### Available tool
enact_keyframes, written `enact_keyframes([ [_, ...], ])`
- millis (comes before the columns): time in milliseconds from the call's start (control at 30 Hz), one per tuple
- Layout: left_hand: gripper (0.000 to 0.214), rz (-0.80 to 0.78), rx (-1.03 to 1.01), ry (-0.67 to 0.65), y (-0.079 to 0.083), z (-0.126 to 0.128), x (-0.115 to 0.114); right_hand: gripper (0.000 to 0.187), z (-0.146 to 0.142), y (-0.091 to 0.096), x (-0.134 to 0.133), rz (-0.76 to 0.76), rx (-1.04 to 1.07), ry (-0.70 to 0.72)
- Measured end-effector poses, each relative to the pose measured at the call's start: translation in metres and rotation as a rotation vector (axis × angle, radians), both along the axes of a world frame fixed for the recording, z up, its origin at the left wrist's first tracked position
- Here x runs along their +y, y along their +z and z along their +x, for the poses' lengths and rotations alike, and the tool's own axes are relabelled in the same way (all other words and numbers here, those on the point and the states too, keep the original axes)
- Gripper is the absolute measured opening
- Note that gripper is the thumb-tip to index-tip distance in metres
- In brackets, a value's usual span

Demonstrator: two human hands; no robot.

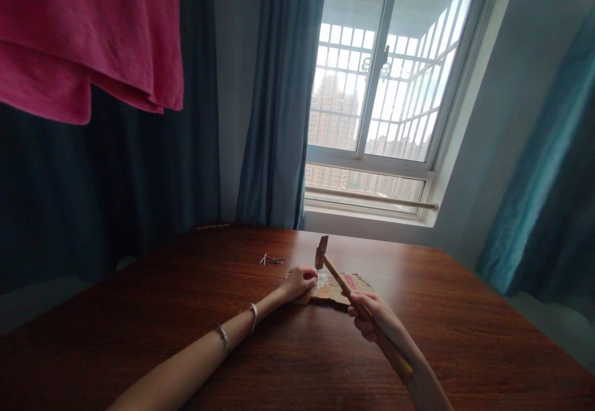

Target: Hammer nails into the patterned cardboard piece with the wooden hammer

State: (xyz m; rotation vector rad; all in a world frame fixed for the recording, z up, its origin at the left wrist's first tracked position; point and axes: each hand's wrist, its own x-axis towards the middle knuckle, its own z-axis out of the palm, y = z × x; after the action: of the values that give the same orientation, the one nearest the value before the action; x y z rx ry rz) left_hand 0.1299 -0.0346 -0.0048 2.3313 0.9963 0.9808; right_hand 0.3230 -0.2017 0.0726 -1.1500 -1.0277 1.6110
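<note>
My right hand (pixel 372 317) is wrapped round the wooden handle of a hammer (pixel 343 284). The hammer's head is raised just above the fingertips of my left hand (pixel 300 282). Those fingers are pinched together around what looks like a thin upright nail, mostly hidden by the fingers. Under both hands lies a flat, speckled piece (pixel 332 286) in beige, orange and pink, with a jagged edge. My left hand rests at its left end. Several loose nails (pixel 273 260) lie in a small pile beyond my left hand.
Everything lies on a dark brown wooden table (pixel 260 361). Behind it are a window (pixel 372 88) with bars outside and blue curtains (pixel 279 101). A pink cloth (pixel 93 39) hangs at the upper left.
</note>
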Motion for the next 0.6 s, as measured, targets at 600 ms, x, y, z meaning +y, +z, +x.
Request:
enact_keyframes([
  [600, 0.018, -0.026, 0.023, 0.021, 0.0069, 0.0017, -0.0061, 0.043, -0.0013, 0.0013, -0.0004, 0.011, -0.016, 0.015],
])
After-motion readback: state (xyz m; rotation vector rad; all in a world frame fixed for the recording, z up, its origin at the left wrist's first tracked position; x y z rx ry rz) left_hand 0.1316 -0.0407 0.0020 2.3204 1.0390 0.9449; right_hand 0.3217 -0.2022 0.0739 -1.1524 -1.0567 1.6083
